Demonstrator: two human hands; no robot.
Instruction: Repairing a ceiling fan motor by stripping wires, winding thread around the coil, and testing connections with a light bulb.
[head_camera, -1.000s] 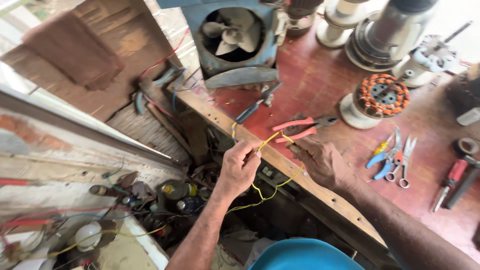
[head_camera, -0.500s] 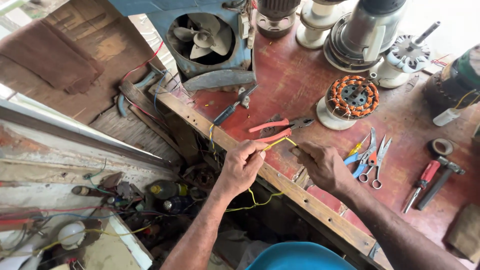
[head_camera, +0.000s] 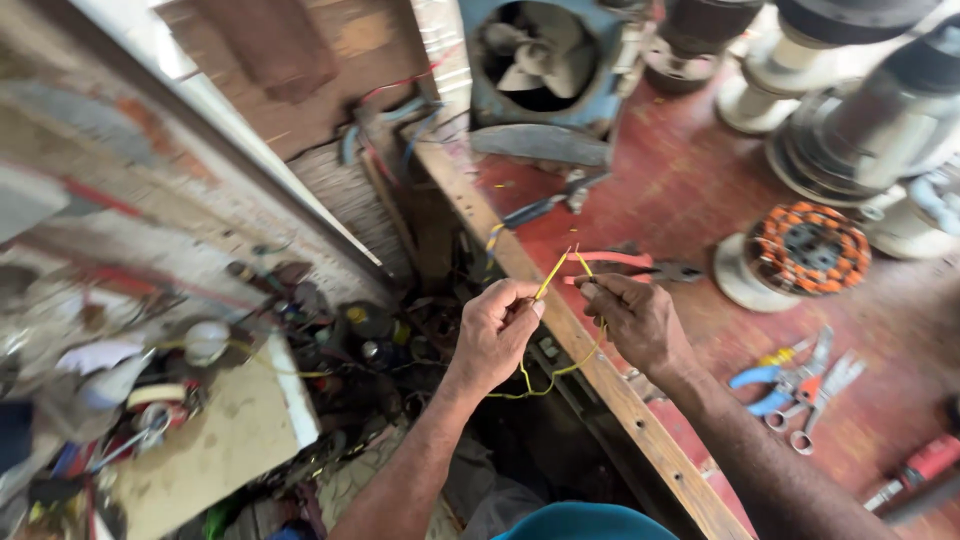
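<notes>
One head-worn camera looks steeply down from close above the red workbench, whose wooden edge runs diagonally. Cluttered floor lies left; motor housings stand far right.

2 hands, 1 yellow wire, 1 red-handled pliers, 1 copper-wound stator, 1 blue fan housing.

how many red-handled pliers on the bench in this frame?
1: the red-handled pliers lie on the bench just beyond the right hand, partly hidden by it. Others may sit out of view.
</notes>
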